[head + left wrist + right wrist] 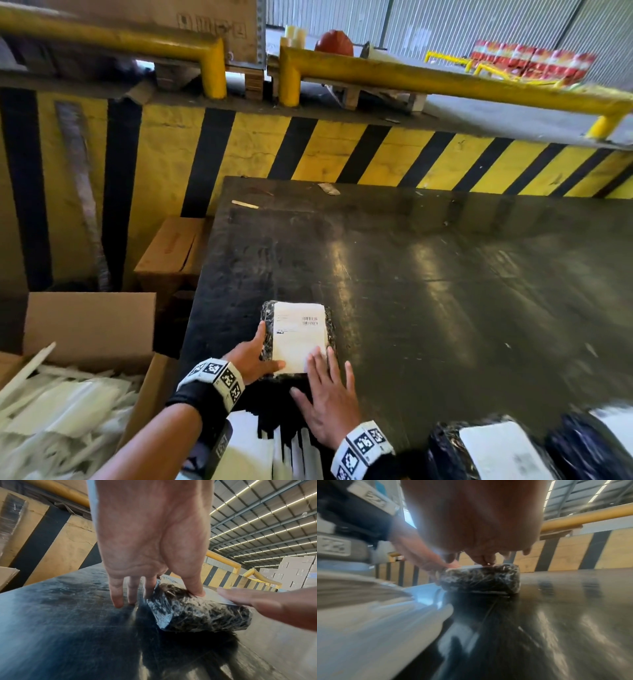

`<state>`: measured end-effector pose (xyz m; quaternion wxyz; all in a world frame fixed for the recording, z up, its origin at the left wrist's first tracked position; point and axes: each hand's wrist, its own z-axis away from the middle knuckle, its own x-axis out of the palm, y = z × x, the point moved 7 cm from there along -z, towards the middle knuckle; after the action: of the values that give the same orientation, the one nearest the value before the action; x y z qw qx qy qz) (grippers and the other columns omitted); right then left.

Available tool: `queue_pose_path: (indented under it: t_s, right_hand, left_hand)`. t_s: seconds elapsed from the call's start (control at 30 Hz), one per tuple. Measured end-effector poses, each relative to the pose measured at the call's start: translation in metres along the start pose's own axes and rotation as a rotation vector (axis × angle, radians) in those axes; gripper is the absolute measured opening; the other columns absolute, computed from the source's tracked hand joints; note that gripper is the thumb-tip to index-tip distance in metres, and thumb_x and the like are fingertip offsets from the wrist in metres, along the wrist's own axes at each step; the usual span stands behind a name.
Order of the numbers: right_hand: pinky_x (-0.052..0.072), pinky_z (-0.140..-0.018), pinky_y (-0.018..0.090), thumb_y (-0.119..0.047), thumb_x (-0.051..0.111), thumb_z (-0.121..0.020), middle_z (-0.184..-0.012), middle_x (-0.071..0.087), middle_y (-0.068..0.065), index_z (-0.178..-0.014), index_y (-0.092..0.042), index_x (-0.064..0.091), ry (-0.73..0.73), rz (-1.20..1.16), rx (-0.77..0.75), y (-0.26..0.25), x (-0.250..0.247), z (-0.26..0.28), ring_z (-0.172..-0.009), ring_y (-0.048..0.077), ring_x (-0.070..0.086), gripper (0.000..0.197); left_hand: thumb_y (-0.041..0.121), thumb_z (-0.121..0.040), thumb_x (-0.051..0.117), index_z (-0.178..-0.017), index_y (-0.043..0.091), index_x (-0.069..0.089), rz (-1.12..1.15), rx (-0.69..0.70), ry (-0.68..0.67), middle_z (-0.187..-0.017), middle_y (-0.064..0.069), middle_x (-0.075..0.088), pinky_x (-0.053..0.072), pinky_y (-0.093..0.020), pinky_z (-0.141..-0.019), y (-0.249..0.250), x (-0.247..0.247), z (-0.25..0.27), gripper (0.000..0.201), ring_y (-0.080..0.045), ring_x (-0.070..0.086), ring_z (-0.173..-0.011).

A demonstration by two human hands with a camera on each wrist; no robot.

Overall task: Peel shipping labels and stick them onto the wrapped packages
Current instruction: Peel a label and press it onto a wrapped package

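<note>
A black, plastic-wrapped package (330, 329) lies near the front of the dark table (445, 291), with a white shipping label (298, 332) covering its top. My left hand (255, 356) is at the package's near left corner. Its thumb presses on the label's near edge, and its straight fingers run down the left side to the table. My right hand (329, 394) lies flat with its fingertips pressing the label's near right corner. In the left wrist view the thumb of the left hand (154, 585) sits on the package (197, 615), with right hand (257, 599) fingers flat on the label (212, 593).
Two more labelled black packages (496, 448) lie at the table's near right. A stack of white label sheets (260, 448) sits at the near edge under my wrists. A cardboard box (85, 329) holding white backing strips stands to the left. A yellow-and-black striped wall (376, 150) runs behind the table.
</note>
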<state>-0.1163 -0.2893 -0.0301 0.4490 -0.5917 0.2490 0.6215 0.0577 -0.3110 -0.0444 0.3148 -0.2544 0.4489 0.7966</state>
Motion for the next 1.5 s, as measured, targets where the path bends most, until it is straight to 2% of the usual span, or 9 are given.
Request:
queue_pose_path:
  t_s: [0.13,0.2,0.37,0.43,0.57,0.73,1.03,1.17,1.5]
  right_hand:
    - [-0.001,-0.109,0.046,-0.067,0.026,-0.091,-0.145,0.043,-0.003,-0.134,-0.020,0.050,-0.078,0.108,0.021,0.009,0.013,0.016,-0.132,0.025,0.043,0.069]
    - [0.005,-0.108,0.048,-0.066,0.029,-0.090,-0.137,0.052,-0.004,-0.126,-0.021,0.059,-0.066,0.139,0.049,0.019,0.014,0.021,-0.125,0.022,0.052,0.065]
    - [-0.021,-0.111,0.037,-0.069,-0.014,-0.077,-0.153,-0.008,-0.009,-0.149,-0.022,0.012,-0.006,-0.026,0.086,0.038,-0.005,0.025,-0.143,0.016,-0.013,0.090]
    - [-0.015,-0.111,0.036,-0.066,-0.025,-0.071,-0.152,-0.014,-0.013,-0.150,-0.024,0.005,0.059,-0.100,0.074,0.038,-0.014,0.014,-0.141,0.011,-0.020,0.094]
    - [0.000,-0.116,0.039,-0.037,0.009,-0.098,-0.158,-0.005,-0.009,-0.150,-0.025,0.010,0.039,-0.172,0.076,0.035,-0.023,-0.021,-0.146,0.013,-0.008,0.053]
    - [0.007,-0.116,0.043,-0.030,0.019,-0.101,-0.159,-0.006,-0.008,-0.149,-0.031,0.006,-0.026,-0.218,0.079,0.038,-0.007,-0.037,-0.146,0.015,-0.001,0.050]
    - [0.007,-0.116,0.043,-0.034,0.015,-0.101,-0.158,-0.010,-0.011,-0.149,-0.035,0.004,-0.036,-0.294,0.088,0.039,-0.001,-0.038,-0.146,0.015,0.002,0.049]
    - [0.008,-0.116,0.044,-0.036,0.016,-0.101,-0.158,-0.010,-0.011,-0.149,-0.036,0.005,-0.041,-0.295,0.091,0.040,0.001,-0.037,-0.146,0.015,0.002,0.049]
    - [0.009,-0.117,0.042,-0.037,0.017,-0.101,-0.157,-0.014,-0.015,-0.148,-0.038,0.002,-0.029,-0.342,0.091,0.044,0.008,-0.042,-0.146,0.013,0.002,0.049]
  left_hand:
    - [0.044,-0.087,0.061,-0.149,0.016,-0.015,-0.016,0.005,-0.015,-0.146,-0.013,0.043,0.037,-0.030,-0.104,0.006,-0.002,0.005,0.102,-0.024,0.048,-0.128]
    - [0.045,-0.087,0.061,-0.149,0.017,-0.015,-0.024,0.007,-0.029,-0.146,-0.012,0.042,0.037,-0.032,-0.105,0.004,-0.002,0.004,0.102,-0.024,0.047,-0.128]
    - [0.053,-0.086,0.057,-0.150,0.018,-0.009,-0.258,0.025,0.097,-0.158,-0.012,0.015,0.023,-0.045,-0.115,0.012,-0.008,0.012,0.099,-0.029,0.020,-0.143]
    - [0.046,-0.091,0.052,-0.151,0.017,-0.002,-0.452,0.162,0.218,-0.160,-0.011,0.000,0.011,-0.044,-0.117,0.039,-0.009,0.027,0.086,-0.027,-0.002,-0.147]
    - [0.030,-0.100,0.035,-0.151,0.021,0.007,-0.719,0.560,0.108,-0.160,-0.001,-0.003,-0.011,-0.038,-0.112,0.082,0.031,0.054,0.059,-0.020,-0.017,-0.144]
    - [0.026,-0.099,0.031,-0.152,0.015,0.005,-0.912,0.561,0.066,-0.160,0.000,-0.002,-0.008,-0.047,-0.115,0.053,0.043,0.070,0.059,-0.030,-0.012,-0.146]
    - [0.042,-0.079,0.049,-0.109,0.031,0.069,-0.883,0.573,0.251,-0.118,0.015,0.066,0.052,-0.035,-0.090,0.022,-0.001,0.084,0.039,-0.018,0.061,-0.115]
    - [0.045,-0.089,0.013,-0.141,0.020,0.041,-0.687,0.563,0.115,-0.151,0.006,0.035,0.019,-0.039,-0.116,0.061,0.013,0.058,0.064,-0.019,0.018,-0.145]
    - [0.071,-0.069,-0.011,-0.150,0.033,0.007,-0.615,0.415,0.025,-0.153,0.023,-0.003,-0.013,-0.038,-0.114,0.010,0.002,0.047,0.091,-0.011,-0.020,-0.141]
